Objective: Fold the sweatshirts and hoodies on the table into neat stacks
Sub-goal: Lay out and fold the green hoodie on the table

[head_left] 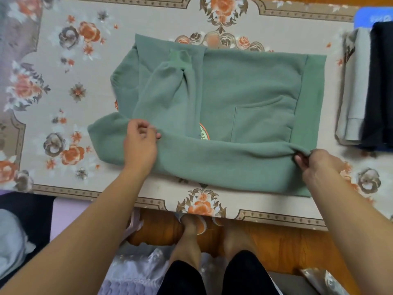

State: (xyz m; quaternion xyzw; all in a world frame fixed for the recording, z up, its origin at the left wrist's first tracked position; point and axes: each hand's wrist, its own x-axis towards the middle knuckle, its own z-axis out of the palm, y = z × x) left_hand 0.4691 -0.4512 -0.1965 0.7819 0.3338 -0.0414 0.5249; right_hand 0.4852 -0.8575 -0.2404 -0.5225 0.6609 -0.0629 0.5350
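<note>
I am in a home, standing barefoot on a warm brown wooden floor at a table spread with a beige vinyl cloth printed with orange and grey roses. A small stack of folded grey and black household clothes sits at the table's right end. Crinkled clear plastic bags lie by my feet.

A big table fills most of the view. Its cloth is pale with orange and grey flowers and a brown border. Under the near edge there is a round wooden table leg on a shiny orange-brown wood floor. Something blue sits at the far right corner. Soft light falls evenly over everything.
</note>
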